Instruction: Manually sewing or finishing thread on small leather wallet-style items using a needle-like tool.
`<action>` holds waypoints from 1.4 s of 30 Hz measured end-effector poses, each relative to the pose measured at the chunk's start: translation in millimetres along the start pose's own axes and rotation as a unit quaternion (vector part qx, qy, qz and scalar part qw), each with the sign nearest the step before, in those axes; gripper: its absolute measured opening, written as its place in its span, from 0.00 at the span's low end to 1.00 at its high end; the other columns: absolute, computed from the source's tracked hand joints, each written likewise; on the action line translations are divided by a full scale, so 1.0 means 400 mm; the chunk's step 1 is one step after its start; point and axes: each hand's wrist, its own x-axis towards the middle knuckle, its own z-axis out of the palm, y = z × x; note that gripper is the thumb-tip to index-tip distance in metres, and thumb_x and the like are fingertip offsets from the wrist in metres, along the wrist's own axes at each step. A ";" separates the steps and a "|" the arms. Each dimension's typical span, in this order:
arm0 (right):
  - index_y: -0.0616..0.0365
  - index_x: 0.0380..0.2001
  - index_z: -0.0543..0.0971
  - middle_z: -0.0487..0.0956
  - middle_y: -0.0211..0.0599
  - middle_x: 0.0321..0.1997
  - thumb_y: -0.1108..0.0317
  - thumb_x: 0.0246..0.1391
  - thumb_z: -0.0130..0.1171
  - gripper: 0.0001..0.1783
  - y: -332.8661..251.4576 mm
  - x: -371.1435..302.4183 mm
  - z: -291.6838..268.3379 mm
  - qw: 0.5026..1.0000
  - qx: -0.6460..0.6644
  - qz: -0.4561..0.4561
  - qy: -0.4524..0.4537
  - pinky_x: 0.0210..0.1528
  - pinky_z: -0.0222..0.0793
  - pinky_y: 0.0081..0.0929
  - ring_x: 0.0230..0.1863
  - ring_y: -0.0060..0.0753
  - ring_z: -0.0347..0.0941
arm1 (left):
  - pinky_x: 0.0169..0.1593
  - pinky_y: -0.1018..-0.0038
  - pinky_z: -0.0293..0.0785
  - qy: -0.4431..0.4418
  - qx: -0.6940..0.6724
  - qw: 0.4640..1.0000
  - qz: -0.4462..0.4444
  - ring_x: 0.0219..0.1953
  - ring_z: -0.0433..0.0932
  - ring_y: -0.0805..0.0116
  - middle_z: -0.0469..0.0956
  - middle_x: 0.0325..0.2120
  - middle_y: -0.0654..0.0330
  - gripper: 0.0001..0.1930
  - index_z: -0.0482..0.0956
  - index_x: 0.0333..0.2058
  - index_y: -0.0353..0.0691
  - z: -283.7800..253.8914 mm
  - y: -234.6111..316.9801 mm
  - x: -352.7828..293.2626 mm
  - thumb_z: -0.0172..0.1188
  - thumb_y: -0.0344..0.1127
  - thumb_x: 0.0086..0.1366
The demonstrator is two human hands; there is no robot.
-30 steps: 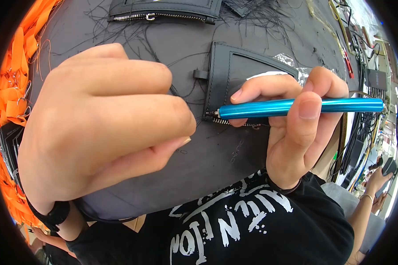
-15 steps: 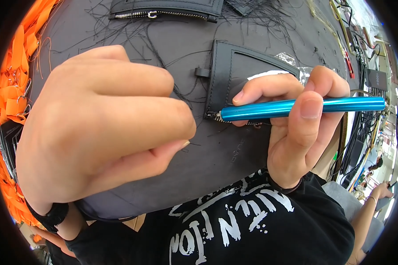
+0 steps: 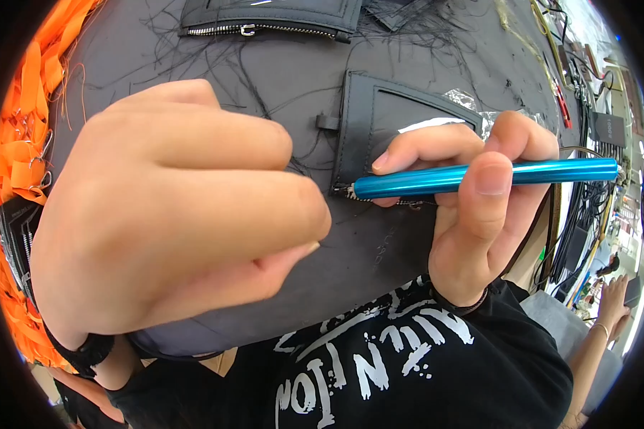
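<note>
My right hand [image 3: 472, 193] grips a shiny blue pen-shaped tool [image 3: 422, 181] between thumb and fingers, holding it almost level. The tool's left tip meets the zipper end at the lower left corner of a black card wallet [image 3: 361, 114]. Some of that wallet lies behind my right fingers, which overlap it; whether they also hold it is unclear. Large in front at the left, my left hand [image 3: 172, 207] is closed in a pinch. Whatever it may hold is hidden by its own fingers.
Another black zippered wallet [image 3: 272, 20] lies at the far side among loose black threads [image 3: 444, 46]. Orange straps with metal hooks [image 3: 25, 154] heap along the left edge, beside stacked black wallets [image 3: 14, 232]. Cables [image 3: 569, 243] run along the right; another person's arm [image 3: 597, 339] shows there.
My left hand has shifted slightly right and down. The blue tool and my right hand have moved a little left, the tip staying at the wallet's zipper corner.
</note>
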 end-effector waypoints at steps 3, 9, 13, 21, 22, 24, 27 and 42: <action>0.57 0.36 0.54 0.73 0.59 0.24 0.58 0.61 0.38 0.13 -0.010 0.000 0.002 1.000 0.019 0.002 -0.013 0.23 0.71 0.24 0.16 0.35 0.68 | 0.24 0.75 0.55 0.037 0.038 0.998 -0.027 0.16 0.59 0.70 0.59 0.11 0.68 0.12 0.77 0.23 0.41 -0.011 0.018 -0.015 0.63 0.27 0.33; 0.54 0.36 0.55 0.72 0.55 0.20 0.57 0.61 0.35 0.12 -0.011 0.002 -0.009 0.993 0.072 0.079 0.043 0.19 0.68 0.22 0.13 0.33 0.66 | 0.29 0.79 0.61 0.119 0.027 0.977 -0.172 0.26 0.63 0.71 0.64 0.25 0.61 0.15 0.72 0.38 0.37 0.049 -0.022 0.006 0.59 0.26 0.48; 0.52 0.35 0.55 0.71 0.50 0.16 0.56 0.61 0.33 0.12 -0.036 0.008 -0.022 0.979 0.110 0.146 0.086 0.14 0.64 0.20 0.10 0.32 0.64 | 0.29 0.76 0.63 0.061 -0.024 0.982 -0.179 0.26 0.67 0.67 0.68 0.24 0.62 0.11 0.72 0.31 0.40 0.067 0.000 0.021 0.62 0.29 0.47; 0.49 0.35 0.56 0.71 0.48 0.20 0.56 0.63 0.29 0.10 -0.026 0.019 -0.031 0.962 0.216 0.146 0.082 0.15 0.65 0.24 0.12 0.35 0.65 | 0.27 0.75 0.62 0.022 -0.074 0.982 -0.172 0.23 0.66 0.67 0.66 0.21 0.62 0.07 0.72 0.26 0.40 0.047 0.008 0.014 0.61 0.28 0.47; 0.49 0.36 0.56 0.71 0.49 0.21 0.56 0.63 0.29 0.11 -0.020 0.024 -0.029 0.962 0.212 0.140 0.098 0.16 0.66 0.25 0.13 0.35 0.66 | 0.25 0.77 0.61 0.056 -0.063 0.981 -0.174 0.22 0.64 0.69 0.64 0.20 0.61 0.07 0.71 0.26 0.38 0.057 -0.007 0.012 0.60 0.26 0.47; 0.51 0.37 0.56 0.72 0.52 0.25 0.56 0.63 0.31 0.11 -0.002 0.025 -0.028 0.967 0.201 0.132 0.084 0.21 0.70 0.27 0.17 0.38 0.70 | 0.25 0.78 0.60 0.061 -0.082 0.972 -0.212 0.21 0.62 0.71 0.62 0.19 0.62 0.07 0.71 0.26 0.37 0.054 -0.019 0.015 0.60 0.26 0.47; 0.57 0.40 0.55 0.73 0.58 0.30 0.59 0.63 0.34 0.13 0.019 0.018 -0.026 0.995 0.047 0.051 0.076 0.29 0.74 0.30 0.24 0.42 0.73 | 0.25 0.79 0.59 0.033 -0.115 0.973 -0.197 0.21 0.61 0.73 0.62 0.19 0.63 0.07 0.71 0.26 0.38 0.064 -0.056 0.038 0.59 0.26 0.47; 0.60 0.40 0.53 0.73 0.60 0.30 0.57 0.63 0.32 0.15 0.010 0.018 -0.004 0.998 -0.022 0.028 0.044 0.27 0.73 0.29 0.21 0.40 0.72 | 0.25 0.78 0.56 0.096 -0.058 0.967 -0.227 0.21 0.59 0.73 0.60 0.18 0.64 0.08 0.67 0.24 0.38 0.080 -0.001 0.031 0.58 0.28 0.47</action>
